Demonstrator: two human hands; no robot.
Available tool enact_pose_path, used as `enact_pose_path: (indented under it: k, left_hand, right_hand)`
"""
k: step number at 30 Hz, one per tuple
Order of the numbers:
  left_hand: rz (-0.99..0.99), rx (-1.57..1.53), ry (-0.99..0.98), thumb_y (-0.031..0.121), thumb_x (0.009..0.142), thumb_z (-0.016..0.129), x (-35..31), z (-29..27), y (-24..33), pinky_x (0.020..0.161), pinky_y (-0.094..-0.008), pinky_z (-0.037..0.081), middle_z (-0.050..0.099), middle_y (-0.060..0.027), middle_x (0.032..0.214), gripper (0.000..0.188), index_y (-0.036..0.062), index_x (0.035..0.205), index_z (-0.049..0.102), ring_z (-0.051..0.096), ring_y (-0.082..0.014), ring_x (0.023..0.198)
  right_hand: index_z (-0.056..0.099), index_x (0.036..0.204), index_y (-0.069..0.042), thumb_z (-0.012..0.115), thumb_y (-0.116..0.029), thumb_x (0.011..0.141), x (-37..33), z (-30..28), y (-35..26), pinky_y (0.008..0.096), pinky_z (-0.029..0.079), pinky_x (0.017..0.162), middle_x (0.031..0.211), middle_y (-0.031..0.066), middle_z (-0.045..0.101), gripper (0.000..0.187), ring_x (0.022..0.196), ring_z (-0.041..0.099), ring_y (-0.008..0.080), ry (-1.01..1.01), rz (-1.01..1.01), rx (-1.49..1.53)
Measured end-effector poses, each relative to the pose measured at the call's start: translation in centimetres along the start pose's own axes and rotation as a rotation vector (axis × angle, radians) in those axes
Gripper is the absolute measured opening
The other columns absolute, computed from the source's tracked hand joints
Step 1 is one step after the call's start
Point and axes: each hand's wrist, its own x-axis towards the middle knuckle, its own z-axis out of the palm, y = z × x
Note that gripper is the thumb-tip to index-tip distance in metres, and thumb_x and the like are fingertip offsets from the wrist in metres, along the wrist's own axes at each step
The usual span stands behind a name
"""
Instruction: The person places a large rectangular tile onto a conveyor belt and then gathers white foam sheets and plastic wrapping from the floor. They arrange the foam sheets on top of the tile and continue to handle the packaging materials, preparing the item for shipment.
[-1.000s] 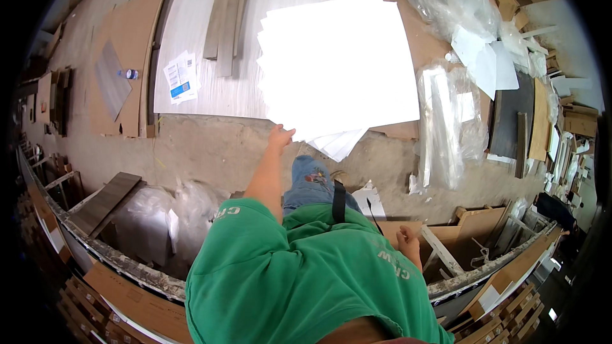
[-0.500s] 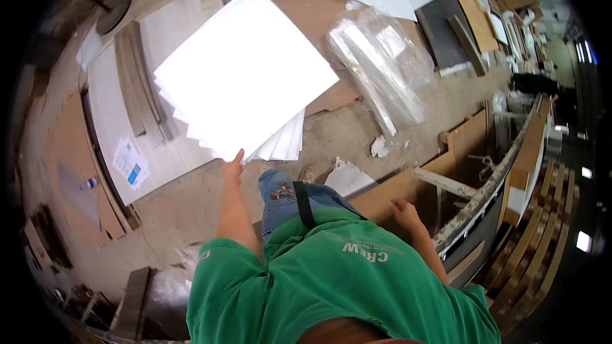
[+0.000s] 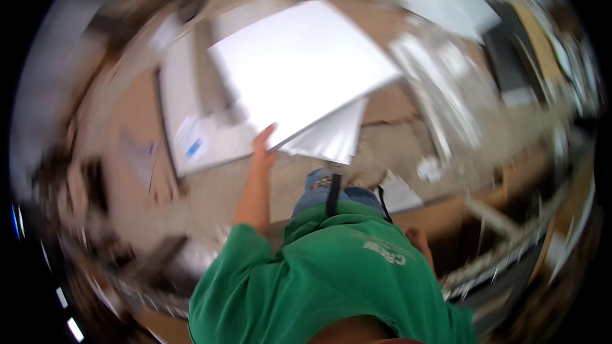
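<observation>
My left hand (image 3: 264,146) is closed on the near corner of a large white square panel (image 3: 306,64), thumb along its edge. Other white panels (image 3: 331,135) lie fanned out beneath its right side. The panel's thin near edge shows, and it looks raised from those below. How many are in my grip cannot be seen. My right hand (image 3: 419,239) hangs low by my right side, partly behind my green shirt, its fingers smeared by motion. Nothing visible is in it.
A pale board (image 3: 182,83) with a printed paper (image 3: 191,138) on it lies to the left. Plastic-wrapped strips (image 3: 437,89) lie on the right. Brown cardboard (image 3: 392,103) is under the panels. A wooden frame (image 3: 491,216) stands near my right side.
The view has swung left and blurred, so the scene sits further right. The top white panel has shifted over the fanned ones, still in my left hand. My right hand is now more hidden.
</observation>
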Motion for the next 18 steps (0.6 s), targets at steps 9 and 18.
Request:
enact_pose_path:
  k: [9,18]
  left_hand:
    - [-0.808,-1.197,0.55,0.006,0.07,0.066,-5.4,-8.6,15.6,0.085,-0.0341,0.045,0.052,-0.0129,0.108,0.053,-0.0014,0.115,0.041,0.053,-0.0221,0.097]
    - [-0.599,-1.27,0.709,0.009,0.064,0.073,-12.9,-16.3,14.4,0.087,-0.0327,0.042,0.049,-0.0091,0.11,0.066,-0.0015,0.118,0.036,0.049,-0.0176,0.102]
  right_hand:
    - [0.057,0.094,-0.003,0.057,-0.029,0.08,12.0,-3.7,-3.8,0.0302,0.046,0.056,0.076,0.005,0.058,0.029,0.062,0.056,0.0183,-0.412,0.095,-0.108]
    - [0.033,0.128,-0.011,0.047,-0.049,0.083,6.5,-0.8,-42.9,0.0396,0.035,0.089,0.122,0.01,0.043,0.06,0.108,0.044,0.026,-0.762,-0.269,0.877]
